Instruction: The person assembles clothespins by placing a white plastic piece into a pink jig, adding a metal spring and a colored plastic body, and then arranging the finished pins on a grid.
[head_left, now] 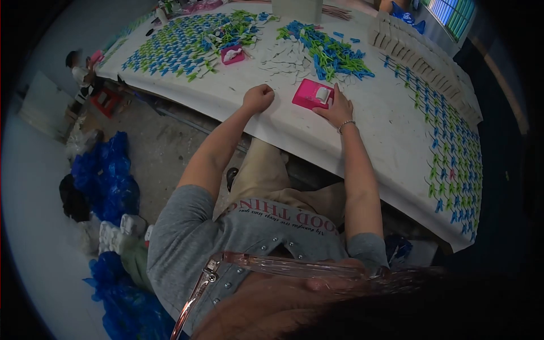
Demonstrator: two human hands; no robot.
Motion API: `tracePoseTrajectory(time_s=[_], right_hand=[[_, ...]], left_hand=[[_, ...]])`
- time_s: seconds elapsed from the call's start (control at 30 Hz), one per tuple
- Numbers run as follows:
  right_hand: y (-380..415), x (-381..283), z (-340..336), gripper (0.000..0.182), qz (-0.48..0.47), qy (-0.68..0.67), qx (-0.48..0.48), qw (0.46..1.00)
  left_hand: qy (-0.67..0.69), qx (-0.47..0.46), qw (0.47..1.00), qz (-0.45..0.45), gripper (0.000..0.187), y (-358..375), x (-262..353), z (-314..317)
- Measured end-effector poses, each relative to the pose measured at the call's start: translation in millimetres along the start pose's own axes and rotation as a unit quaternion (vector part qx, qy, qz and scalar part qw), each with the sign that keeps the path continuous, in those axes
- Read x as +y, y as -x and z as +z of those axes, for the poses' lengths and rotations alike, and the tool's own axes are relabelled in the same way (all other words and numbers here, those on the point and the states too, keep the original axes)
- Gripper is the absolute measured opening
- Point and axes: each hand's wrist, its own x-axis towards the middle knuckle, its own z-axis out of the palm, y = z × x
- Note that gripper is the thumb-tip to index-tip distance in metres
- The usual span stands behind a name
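Observation:
At the table's near edge, my left hand (pixel 259 99) is closed in a fist; the inside of its fingers is hidden. A bracelet circles the wrist of my right hand (pixel 338 109), which grips the right side of a small pink tray (pixel 306 93), thumb at the near side and a finger at the far side. A white roll-like piece (pixel 322 94) sits on the tray beside those fingers. Just beyond the tray lies a heap of blue and green clips (pixel 331 56), with loose flat white pieces (pixel 286 58) to its left.
Rows of blue and green clips (pixel 164 48) cover the table's far left, near another pink tray (pixel 232 55). More rows (pixel 453 153) lie at right beside stacked pale strips (pixel 422 62). A person (pixel 82 73) sits at far left near a red stool (pixel 106 102). Blue bags (pixel 107 175) lie on the floor.

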Motion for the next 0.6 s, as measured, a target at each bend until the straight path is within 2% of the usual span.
tracePoseTrajectory(time_s=[0.03, 0.07, 0.17, 0.23, 0.33, 0.4, 0.53, 0.6], right_hand=[[-0.4, 2.7, 2.0, 0.121, -0.008, -0.007, 0.016, 1.0], [-0.7, 4.7, 5.3, 0.12, -0.016, -0.016, 0.031, 0.999], [0.9, 1.4, -2.1, 0.118, 0.003, -0.051, -0.028, 0.998], [2.4, 0.8, -0.6, 0.117, 0.001, -0.049, -0.021, 0.999], [4.1, 1.7, 2.6, 0.116, -0.01, -0.049, -0.008, 0.999], [5.3, 2.3, 3.8, 0.116, -0.015, -0.05, -0.003, 0.999], [6.3, 5.6, 7.6, 0.114, -0.042, -0.049, 0.013, 0.998], [5.8, 9.0, 8.7, 0.113, -0.049, -0.048, 0.021, 0.997]], left_hand=[[0.0, 0.004, 1.0, -0.004, 0.023, -9.6, -4.4, -1.0], [0.007, -0.013, 0.999, 0.028, 0.024, -19.1, -7.8, -1.4], [0.0, -0.022, 0.997, 0.079, 0.027, -44.4, -10.2, 2.5], [-0.011, -0.014, 0.995, 0.099, 0.03, -57.7, 6.2, 9.8], [-0.081, 0.015, 0.994, 0.077, 0.031, -65.5, 33.3, 26.9], [-0.139, 0.09, 0.979, 0.119, 0.033, -69.5, 36.7, 41.0], [-0.109, 0.054, 0.986, 0.117, 0.032, -73.2, 25.3, 46.9], [-0.005, 0.031, 0.995, 0.099, 0.029, -75.0, 14.2, 44.5]])
